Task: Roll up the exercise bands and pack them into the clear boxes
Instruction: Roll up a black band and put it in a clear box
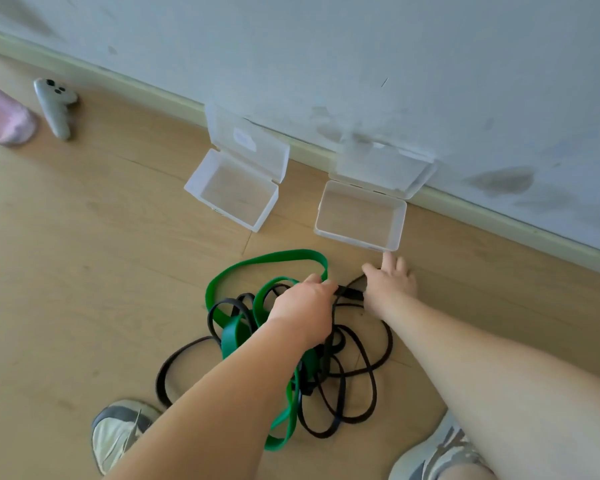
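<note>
One black band (pixel 350 293), crosswise, left hand (pixel 303 304) gripping

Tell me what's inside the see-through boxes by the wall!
Nothing visible: left clear box and right clear box are open and look empty. The green band and black bands lie tangled on the floor, partly under the arms.

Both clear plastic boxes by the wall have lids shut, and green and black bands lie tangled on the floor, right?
No. The head view shows the left clear plastic box and right clear plastic box with lids open. The green band and black band do lie tangled on the floor.
</note>
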